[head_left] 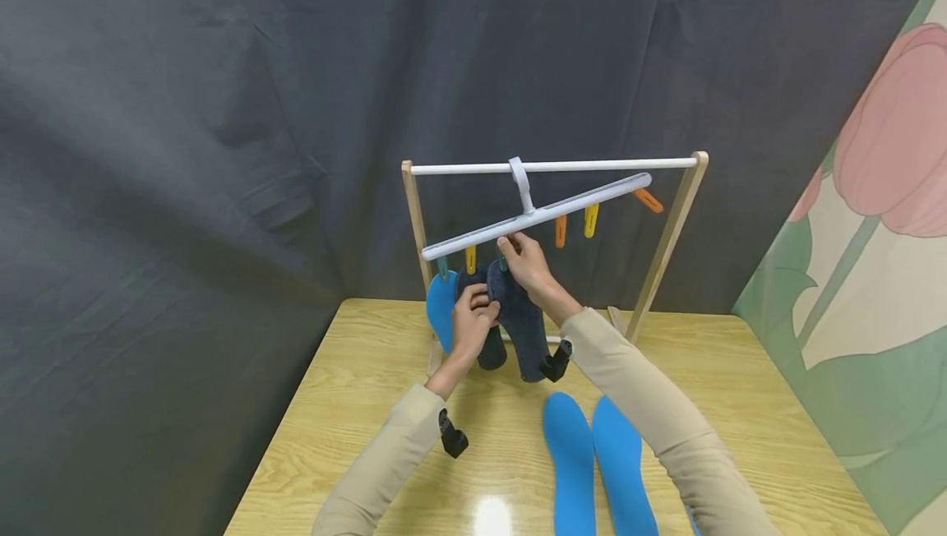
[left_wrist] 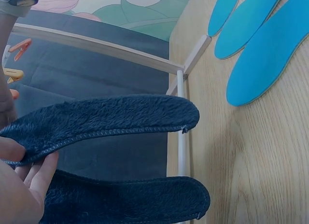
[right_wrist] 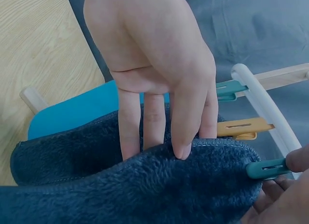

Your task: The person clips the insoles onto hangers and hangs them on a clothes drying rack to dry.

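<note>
A blue insole [head_left: 440, 311] was clipped way left on the tilted hanger [head_left: 577, 205], and a fuzzy dark insole [head_left: 527, 343] under the hanger got pinched by the left hand [head_left: 471, 322]'s fingers, its teal clip [right_wrist: 263, 169] by those of the right hand [head_left: 533, 266].

Beige sleeves [head_left: 658, 413] bear black wrist cameras [head_left: 455, 437].

Both arms [head_left: 654, 413] stretch forward in beige sleeves, right hand [head_left: 528, 263] riding higher, thumb and fingers pinching; left hand [head_left: 470, 324] just below, to its left, thumb set against its fingers!
</note>
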`<state>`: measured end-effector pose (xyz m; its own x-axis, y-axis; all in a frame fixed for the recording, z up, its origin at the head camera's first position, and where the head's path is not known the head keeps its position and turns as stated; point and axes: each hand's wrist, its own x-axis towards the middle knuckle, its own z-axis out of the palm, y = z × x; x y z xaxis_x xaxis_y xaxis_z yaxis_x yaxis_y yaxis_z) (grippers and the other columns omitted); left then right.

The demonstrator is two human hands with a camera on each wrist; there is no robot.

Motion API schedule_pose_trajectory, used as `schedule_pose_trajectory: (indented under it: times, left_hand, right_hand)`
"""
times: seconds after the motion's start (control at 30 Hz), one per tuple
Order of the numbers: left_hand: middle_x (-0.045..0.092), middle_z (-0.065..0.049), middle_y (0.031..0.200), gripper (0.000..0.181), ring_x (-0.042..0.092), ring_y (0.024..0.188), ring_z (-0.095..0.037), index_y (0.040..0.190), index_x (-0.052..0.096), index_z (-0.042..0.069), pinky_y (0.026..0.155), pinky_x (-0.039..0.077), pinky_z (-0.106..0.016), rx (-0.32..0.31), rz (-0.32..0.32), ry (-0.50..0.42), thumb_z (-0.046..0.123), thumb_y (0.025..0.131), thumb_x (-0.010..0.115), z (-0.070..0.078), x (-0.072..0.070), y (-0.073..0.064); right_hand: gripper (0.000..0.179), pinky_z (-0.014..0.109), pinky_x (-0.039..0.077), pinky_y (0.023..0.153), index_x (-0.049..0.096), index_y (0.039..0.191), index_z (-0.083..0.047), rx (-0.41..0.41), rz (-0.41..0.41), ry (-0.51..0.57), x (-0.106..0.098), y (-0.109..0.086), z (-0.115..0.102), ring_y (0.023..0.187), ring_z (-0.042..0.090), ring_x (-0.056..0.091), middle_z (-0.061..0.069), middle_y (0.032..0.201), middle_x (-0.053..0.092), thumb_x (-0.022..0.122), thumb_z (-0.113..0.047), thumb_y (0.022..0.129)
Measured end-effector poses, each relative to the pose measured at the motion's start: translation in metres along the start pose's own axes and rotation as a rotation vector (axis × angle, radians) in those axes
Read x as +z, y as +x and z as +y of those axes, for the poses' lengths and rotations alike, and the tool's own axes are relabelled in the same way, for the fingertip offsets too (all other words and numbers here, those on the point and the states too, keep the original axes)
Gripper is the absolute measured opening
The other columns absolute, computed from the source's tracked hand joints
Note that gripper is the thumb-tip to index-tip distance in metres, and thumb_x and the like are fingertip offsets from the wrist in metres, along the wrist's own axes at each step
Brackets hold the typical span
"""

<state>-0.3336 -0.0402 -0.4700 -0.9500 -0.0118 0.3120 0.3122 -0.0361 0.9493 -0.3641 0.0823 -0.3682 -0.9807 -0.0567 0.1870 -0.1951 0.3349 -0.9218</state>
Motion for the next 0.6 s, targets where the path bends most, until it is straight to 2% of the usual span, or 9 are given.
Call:
schedule_pose_trajectory:
  times: [0.07,0.2,0.3,0.43,0.6]
  left_hand:
    - [0.063,-0.023,0.108,0.034,0.066,0.094,-0.039,0.129,0.055,-0.004,0.079,0.058,-0.049,0.007,-0.004,-0.008,0.001,0.096,0.062,0.002,-0.001,-0.001]
    - [0.061,-0.029,0.110,0.033,0.063,0.096,-0.046,0.127,0.054,-0.010,0.082,0.057,-0.051,0.036,-0.016,-0.009,-0.003,0.096,0.060,0.017,-0.005,-0.007]
    - [0.061,-0.030,0.111,0.030,0.064,0.096,-0.046,0.125,0.055,-0.011,0.082,0.057,-0.049,0.048,-0.017,0.021,-0.003,0.096,0.059,0.028,-0.008,-0.013]
    - [0.061,-0.031,0.110,0.027,0.064,0.095,-0.046,0.122,0.057,-0.013,0.082,0.057,-0.051,0.069,-0.005,0.035,-0.005,0.097,0.057,0.029,-0.011,-0.013]
    - [0.061,-0.035,0.107,0.024,0.062,0.094,-0.053,0.120,0.056,-0.017,0.081,0.055,-0.057,0.083,0.002,-0.021,-0.009,0.097,0.052,0.029,-0.017,-0.012]
  right_hand:
    - [0.044,0.050,0.043,0.102,0.046,0.143,0.002,-0.004,0.000,-0.001,0.000,0.000,0.001,0.126,0.035,0.048,0.022,0.138,0.050,0.044,-0.025,0.108]
    - [0.046,0.050,0.042,0.104,0.044,0.146,0.000,-0.001,0.005,-0.007,0.001,0.001,0.003,0.129,0.035,0.046,0.021,0.141,0.049,0.044,-0.026,0.108]
    - [0.047,0.050,0.041,0.105,0.044,0.147,-0.001,-0.005,0.018,-0.015,0.002,0.001,0.004,0.131,0.035,0.046,0.021,0.143,0.048,0.044,-0.027,0.108]
    - [0.044,0.050,0.043,0.103,0.047,0.145,-0.001,-0.026,0.040,-0.014,0.002,0.001,0.005,0.128,0.035,0.048,0.021,0.140,0.051,0.045,-0.025,0.108]
    - [0.042,0.049,0.044,0.101,0.050,0.141,0.001,-0.052,0.053,-0.009,0.002,0.002,0.006,0.124,0.035,0.051,0.021,0.136,0.055,0.046,-0.023,0.107]
